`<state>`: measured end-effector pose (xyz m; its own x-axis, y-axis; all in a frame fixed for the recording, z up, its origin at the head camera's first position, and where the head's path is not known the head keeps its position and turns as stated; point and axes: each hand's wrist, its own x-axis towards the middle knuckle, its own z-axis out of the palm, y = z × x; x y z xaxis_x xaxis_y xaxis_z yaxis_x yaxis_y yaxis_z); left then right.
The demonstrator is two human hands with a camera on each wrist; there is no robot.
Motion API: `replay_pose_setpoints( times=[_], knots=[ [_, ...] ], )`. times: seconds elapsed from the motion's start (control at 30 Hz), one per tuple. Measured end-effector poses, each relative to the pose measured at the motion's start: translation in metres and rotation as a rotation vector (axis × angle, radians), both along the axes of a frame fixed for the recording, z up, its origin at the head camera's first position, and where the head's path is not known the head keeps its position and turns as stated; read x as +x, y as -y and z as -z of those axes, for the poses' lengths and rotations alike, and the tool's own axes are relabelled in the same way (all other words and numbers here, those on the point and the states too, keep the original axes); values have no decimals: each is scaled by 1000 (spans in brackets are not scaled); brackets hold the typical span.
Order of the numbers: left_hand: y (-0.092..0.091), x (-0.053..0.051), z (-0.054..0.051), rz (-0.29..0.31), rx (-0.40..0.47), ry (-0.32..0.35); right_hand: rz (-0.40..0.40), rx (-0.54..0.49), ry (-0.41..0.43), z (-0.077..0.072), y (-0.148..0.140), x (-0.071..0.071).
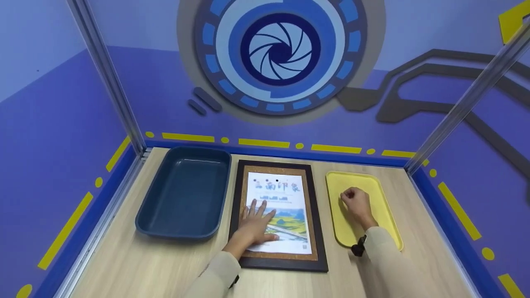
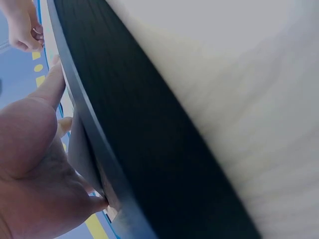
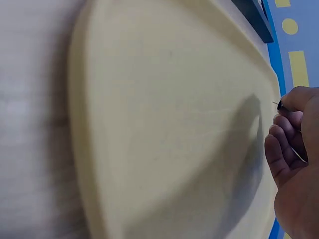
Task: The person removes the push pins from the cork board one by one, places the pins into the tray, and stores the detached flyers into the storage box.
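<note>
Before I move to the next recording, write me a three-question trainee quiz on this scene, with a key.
1. Fill in: the rectangular, black-framed cork board lies between the deep, dark-blue tray and the shallow ____ tray.
2. What does the right hand pinch?
3. True or false: the left hand lies inside the dark-blue tray.

Key: 1. yellow. 2. a small black-headed pin. 3. False; the left hand lies spread over the white printed paper sheet.

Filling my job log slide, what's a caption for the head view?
Left hand spread on a poster over a framed corkboard, right hand above a yellow tray, blue tray alongside.
</note>
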<state>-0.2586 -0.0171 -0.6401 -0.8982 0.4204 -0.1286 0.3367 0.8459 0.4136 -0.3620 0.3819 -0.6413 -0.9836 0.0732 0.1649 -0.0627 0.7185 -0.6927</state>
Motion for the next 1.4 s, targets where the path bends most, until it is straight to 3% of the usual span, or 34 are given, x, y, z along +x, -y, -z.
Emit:
replay_pose_setpoints(
  times=[0.2, 0.47, 0.57, 0.77, 0.9, 1.1, 1.4],
  knots=[
    [-1, 0, -2, 2, -18, -9, 11, -10, 13, 6, -2, 5],
    [-1, 5, -20, 18, -112, -64, 28, -21, -5, 8, 1, 5],
    [0, 6, -20, 25, -145, -96, 27, -45, -28, 4, 10, 6],
    [4, 7, -12, 40, -202, -194, -28, -123, -113, -7, 43, 4],
    [7, 8, -8, 51, -188, -241, -74, -178, -167, -13, 72, 2],
    [9, 8, -4, 68, -132, -232, -135, -240, -232, -13, 114, -2],
    [10, 6, -3, 68, -146, -218, -193, -260, -286, -8, 165, -13]
  ],
)
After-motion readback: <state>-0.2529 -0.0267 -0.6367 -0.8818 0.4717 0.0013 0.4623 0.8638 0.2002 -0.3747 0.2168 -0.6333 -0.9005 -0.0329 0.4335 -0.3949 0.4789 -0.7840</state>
